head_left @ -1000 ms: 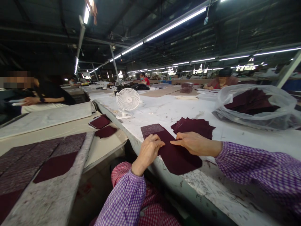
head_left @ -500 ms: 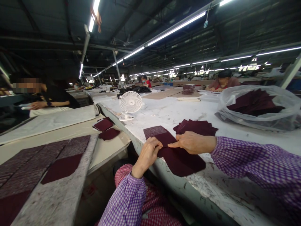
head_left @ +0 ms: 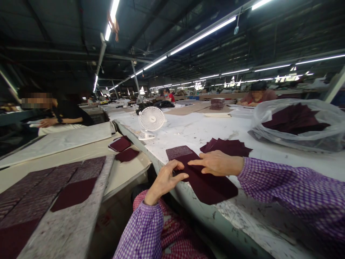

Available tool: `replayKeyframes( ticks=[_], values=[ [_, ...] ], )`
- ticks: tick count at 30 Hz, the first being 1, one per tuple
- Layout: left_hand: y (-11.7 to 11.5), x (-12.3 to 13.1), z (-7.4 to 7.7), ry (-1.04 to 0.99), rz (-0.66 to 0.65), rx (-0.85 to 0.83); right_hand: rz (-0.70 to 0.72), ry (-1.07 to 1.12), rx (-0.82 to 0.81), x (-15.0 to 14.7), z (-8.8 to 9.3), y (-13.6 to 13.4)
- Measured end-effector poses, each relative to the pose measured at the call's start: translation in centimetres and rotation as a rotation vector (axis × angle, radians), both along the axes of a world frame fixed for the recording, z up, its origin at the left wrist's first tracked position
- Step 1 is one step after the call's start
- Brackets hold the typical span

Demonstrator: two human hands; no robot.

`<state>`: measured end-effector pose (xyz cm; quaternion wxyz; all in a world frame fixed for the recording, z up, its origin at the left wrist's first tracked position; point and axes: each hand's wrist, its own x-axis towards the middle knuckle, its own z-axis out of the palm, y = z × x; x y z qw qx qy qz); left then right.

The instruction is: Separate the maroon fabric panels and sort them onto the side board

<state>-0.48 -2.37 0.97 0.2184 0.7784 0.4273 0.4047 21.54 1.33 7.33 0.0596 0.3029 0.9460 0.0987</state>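
A dark maroon fabric piece (head_left: pixel 212 187) lies at the near edge of the white table, its front end reaching over the edge. Beyond it, and touching or joined to it, is a maroon panel with a speckled strip (head_left: pixel 179 151); I cannot tell whether they are one piece. My left hand (head_left: pixel 167 178) is at the left side of the fabric, thumb and forefinger apart, holding nothing. From the right, my right hand (head_left: pixel 217 162) rests on the fabric with the forefinger stretched out. Just behind the right hand is a fanned stack of maroon pieces (head_left: pixel 229 146).
A white fan (head_left: pixel 151 119) stands at the table's left edge. A clear plastic bag (head_left: pixel 302 142) at right holds more maroon pieces. On my left, a board (head_left: pixel 72 225) carries overlapping speckled panels (head_left: pixel 54 180), near loose maroon pieces (head_left: pixel 127 154). Other people sit farther off.
My left hand's pinch at the fabric has opened, thumb and forefinger now apart. My right forefinger has shifted slightly left and up over the fabric, which now looks flatter at the joint.
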Motion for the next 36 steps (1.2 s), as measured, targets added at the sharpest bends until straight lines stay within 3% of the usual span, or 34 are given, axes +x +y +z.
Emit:
replayKeyframes(
  ticks=[4, 7, 9, 12, 15, 18, 21, 22, 26, 28, 32, 36],
  values=[
    [-0.2, 0.0, 0.2, 0.102, 0.002, -0.003, -0.034, 0.145, -0.267, 0.7, 0.4, 1.7],
    [-0.2, 0.0, 0.2, 0.117, 0.010, 0.017, -0.002, 0.255, -0.350, 2.0, 1.3, 3.3],
    [-0.2, 0.0, 0.2, 0.127, -0.001, 0.044, -0.090, 0.332, -0.368, 3.8, 2.2, 4.7],
    [-0.5, 0.0, 0.6, 0.193, -0.032, 0.063, -0.341, 0.432, -0.214, 7.4, 2.6, 7.0],
    [-0.9, 0.4, 1.0, 0.268, -0.017, 0.089, -0.595, 0.349, -0.046, 10.2, 1.6, 8.8],
    [-1.3, 1.3, 1.1, 0.361, 0.061, 0.174, -0.679, 0.303, 0.051, 10.9, 0.6, 9.1],
    [-1.1, 2.1, 0.8, 0.367, 0.199, 0.193, -0.586, 0.383, 0.114, 9.5, 1.1, 7.8],
    [-1.0, 2.2, 0.6, 0.340, 0.239, 0.169, -0.497, 0.422, 0.074, 8.6, 1.5, 7.1],
    [-0.4, 1.9, 0.2, 0.265, 0.273, 0.093, -0.047, 0.375, -0.374, 4.5, 2.0, 4.0],
    [-0.7, 1.7, 0.4, 0.288, 0.230, 0.120, 0.080, 0.292, -0.347, 2.6, 1.4, 2.7],
    [-1.7, 1.8, 1.0, 0.388, 0.117, 0.183, 0.150, 0.198, -0.198, 0.6, -0.1, 1.3],
    [-1.9, 2.3, 1.1, 0.410, 0.142, 0.185, 0.155, 0.208, -0.228, 0.7, -0.2, 1.5]
  ],
)
